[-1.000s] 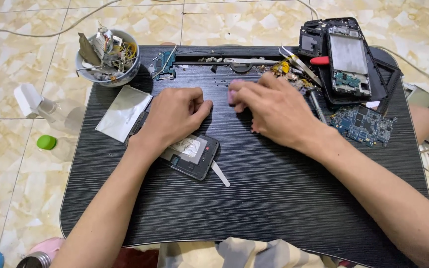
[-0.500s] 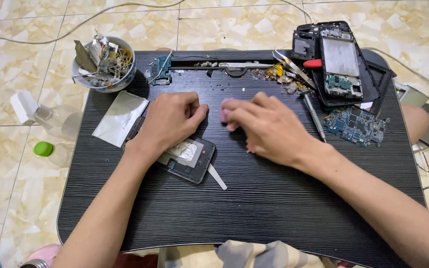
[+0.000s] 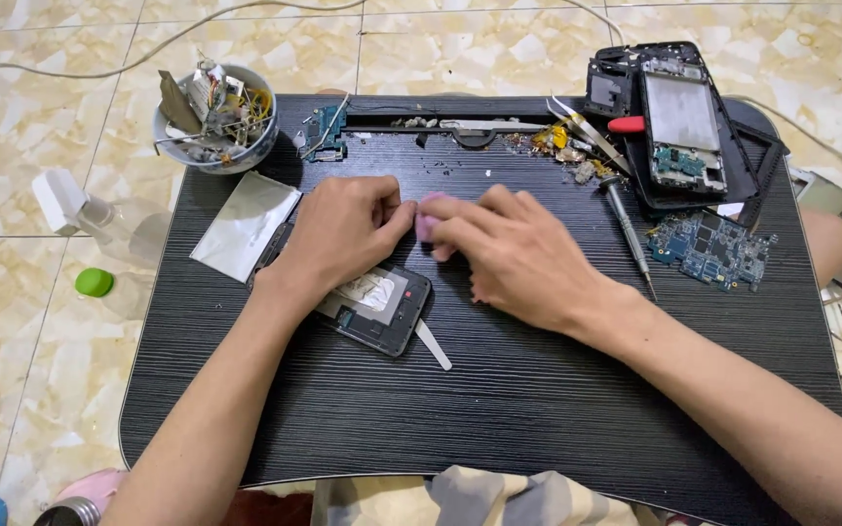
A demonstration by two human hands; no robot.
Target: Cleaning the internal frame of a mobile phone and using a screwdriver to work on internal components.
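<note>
My left hand (image 3: 341, 232) rests on an opened black phone body (image 3: 382, 312) lying on the black table (image 3: 499, 409), its thumb touching a small pink pad (image 3: 428, 216). My right hand (image 3: 514, 255) pinches that same pink pad from the right side with its fingertips. A thin white pry strip (image 3: 433, 344) sticks out from under the phone body toward me.
A bowl of scrap parts (image 3: 214, 117) stands at the back left, a silver foil sheet (image 3: 246, 224) beside it. A screwdriver (image 3: 628, 234), a blue circuit board (image 3: 713, 248) and stripped phone frames (image 3: 679, 122) lie at the right. A green cap (image 3: 95, 282) is on the floor.
My right hand slid left from the table's back middle to meet my left hand, and the pink pad now shows between the fingertips of both. The view shifted slightly.
</note>
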